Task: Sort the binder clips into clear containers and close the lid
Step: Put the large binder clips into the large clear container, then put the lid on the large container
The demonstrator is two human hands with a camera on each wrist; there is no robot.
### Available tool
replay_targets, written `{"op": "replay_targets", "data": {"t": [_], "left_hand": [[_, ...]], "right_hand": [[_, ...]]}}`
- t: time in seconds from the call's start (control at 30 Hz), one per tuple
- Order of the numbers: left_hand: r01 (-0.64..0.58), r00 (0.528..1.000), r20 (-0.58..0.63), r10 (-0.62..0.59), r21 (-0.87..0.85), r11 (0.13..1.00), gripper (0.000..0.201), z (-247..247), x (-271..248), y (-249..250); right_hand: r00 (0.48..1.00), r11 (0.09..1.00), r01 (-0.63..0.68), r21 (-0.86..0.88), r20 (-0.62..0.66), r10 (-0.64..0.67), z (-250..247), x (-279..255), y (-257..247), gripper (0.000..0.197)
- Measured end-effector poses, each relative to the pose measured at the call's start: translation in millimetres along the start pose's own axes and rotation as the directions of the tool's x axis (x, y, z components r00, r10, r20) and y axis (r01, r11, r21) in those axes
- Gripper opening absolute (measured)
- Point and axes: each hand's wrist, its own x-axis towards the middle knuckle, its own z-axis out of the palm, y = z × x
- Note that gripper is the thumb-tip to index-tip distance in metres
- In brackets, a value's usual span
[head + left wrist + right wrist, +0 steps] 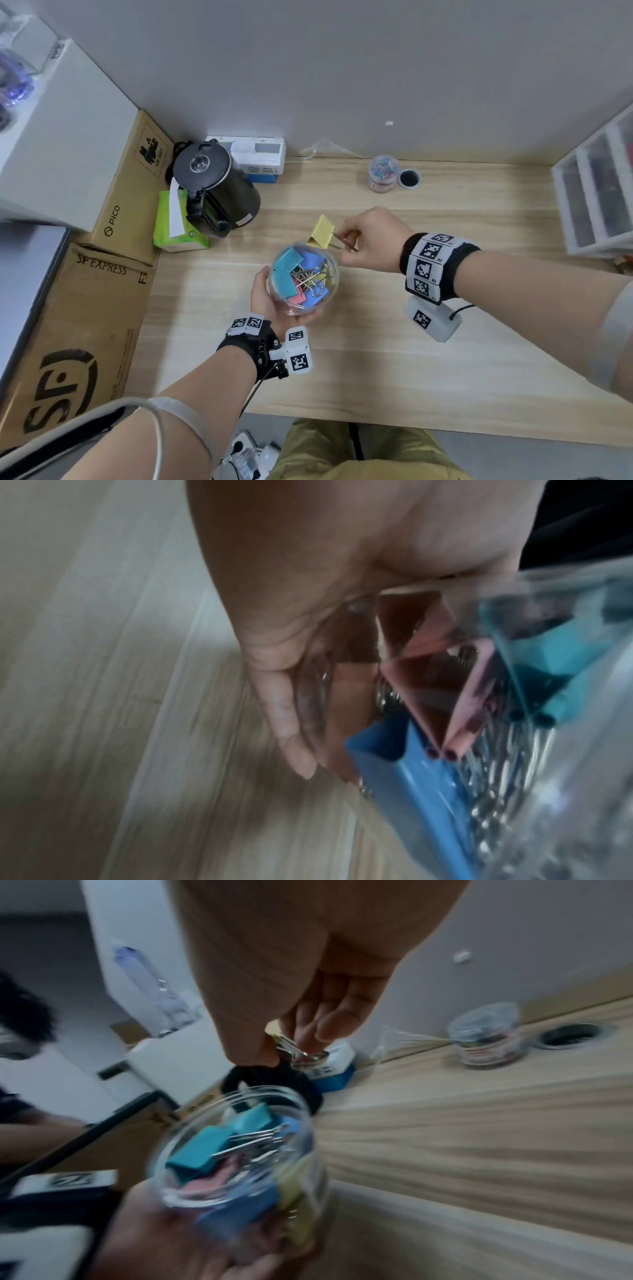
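Desk (376, 359): pale wood, bearing everything below.
Boxes (126, 192): cardboard, stacked at 9 o'clock of the desk.
Drawer unit (596, 192): clear plastic, at 3 o'clock by the desk edge.
Kettle (214, 186): black, lid shut, at 10 o'clock from the jar.
Jar (303, 277): clear, open-mouthed, held up off the desk near its centre; teal, blue and pink clips with wire handles already inside.
Left hand (274, 301): cupped under and round the jar from 7 o'clock, fingers curled on the clear wall, mouth facing up.
Right hand (368, 240): at 2 o'clock from the jar, thumb and fingers pinching the wire handles of the yellow clip.
Small jar (383, 173): lidded, full of little coloured clips, at 1 o'clock near the wall, beside a round cable hole.
Yellow clip (322, 234): hanging off the right fingertips toward 9 o'clock, long axis running roughly 10 to 4, lower edge touching or just over the jar rim at 1 o'clock; contact not clear.
Key relation: clip body between fingers and jar mouth, right hand nearer; likely needs a short carry toward 7 o'clock, then release.
Lid: none seen for the held jar.
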Motion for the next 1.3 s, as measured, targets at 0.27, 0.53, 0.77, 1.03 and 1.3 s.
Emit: {"op": "replay_targets", "data": {"t": [0.27,0.53,0.77,1.03,1.3], "left_hand": [[-0.076,0.997,-0.022,0.074,-0.155,0.985,0.053,42,0,-4],[-0.089,0.992,0.079,0.096,-0.087,0.992,0.051,50,-5,-12],[-0.024,0.996,0.086,0.024,-0.006,1.000,0.064,48,-2,-11],[-0.006,0.994,0.112,-0.008,0.116,0.993,0.064,67,11,-27],[0.056,0.990,0.116,-0.081,0.198,0.978,0.064,105,24,-54]], "right_hand": [[0.981,0.977,-0.136,-0.167,0.116,0.156,26,-7,-43,0.036],[0.974,0.966,-0.174,-0.191,0.113,0.198,34,-7,-43,0.012],[0.986,0.987,-0.133,-0.091,-0.114,0.122,21,-25,-20,0.019],[0.790,0.795,-0.600,-0.087,-0.224,0.571,4,-69,104,0.049],[0.430,0.412,-0.894,-0.173,-0.084,0.899,-9,-146,188,0.087]]}}
